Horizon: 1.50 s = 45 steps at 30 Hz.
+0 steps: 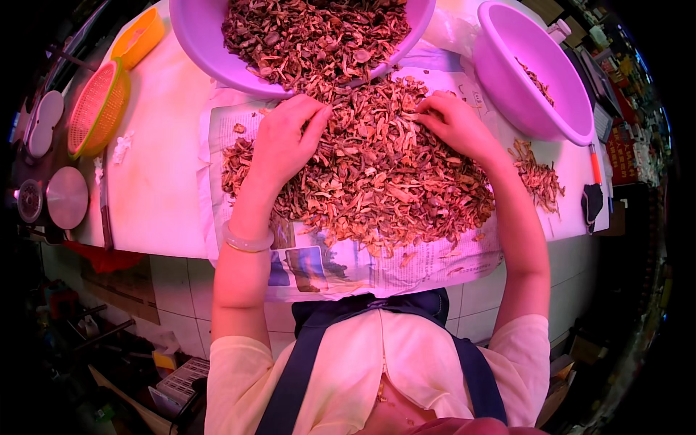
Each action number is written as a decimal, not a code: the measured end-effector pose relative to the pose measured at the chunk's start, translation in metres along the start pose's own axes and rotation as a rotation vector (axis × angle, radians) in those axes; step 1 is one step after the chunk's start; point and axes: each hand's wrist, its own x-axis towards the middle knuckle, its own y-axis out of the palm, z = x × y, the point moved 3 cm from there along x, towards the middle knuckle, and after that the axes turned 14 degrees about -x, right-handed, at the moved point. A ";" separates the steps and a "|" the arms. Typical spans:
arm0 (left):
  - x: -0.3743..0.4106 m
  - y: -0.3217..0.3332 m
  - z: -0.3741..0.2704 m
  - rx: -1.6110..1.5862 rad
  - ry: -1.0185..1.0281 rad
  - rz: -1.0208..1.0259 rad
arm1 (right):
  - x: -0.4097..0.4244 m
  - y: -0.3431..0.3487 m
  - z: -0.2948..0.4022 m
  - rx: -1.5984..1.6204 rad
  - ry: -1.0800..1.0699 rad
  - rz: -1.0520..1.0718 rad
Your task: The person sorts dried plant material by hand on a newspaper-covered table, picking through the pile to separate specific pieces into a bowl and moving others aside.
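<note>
A broad pile of dried brown sliced pieces (380, 168), perhaps a root or mushroom, is spread on newspaper (424, 272) before me. At its far side a large purple basin (204, 57) holds more of these pieces, which run over its near rim onto the pile. My left hand (293, 133) rests at the pile's left far part, close to that rim, thumb and fingers bent. On the other side, my right hand (454, 122) touches the pile with curled fingers. The fingertips of both are partly hidden, so I cannot tell whether either holds a piece.
To the right, a second purple basin (500, 87) leans with a few pieces inside; a small heap (538, 176) lies below it. Leftward are a yellow-green strainer basket (100, 109), a yellow container (140, 38), a knife (105, 217) and a round metal disc (67, 197).
</note>
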 end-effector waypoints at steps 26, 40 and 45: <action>-0.001 0.006 -0.001 -0.014 0.010 0.044 | -0.035 -0.022 -0.026 0.298 0.322 0.013; 0.000 0.005 -0.003 0.008 0.004 0.055 | -0.016 -0.004 -0.049 0.710 0.525 0.097; 0.000 0.006 -0.002 -0.009 0.033 0.043 | -0.025 -0.017 -0.039 0.259 0.334 0.190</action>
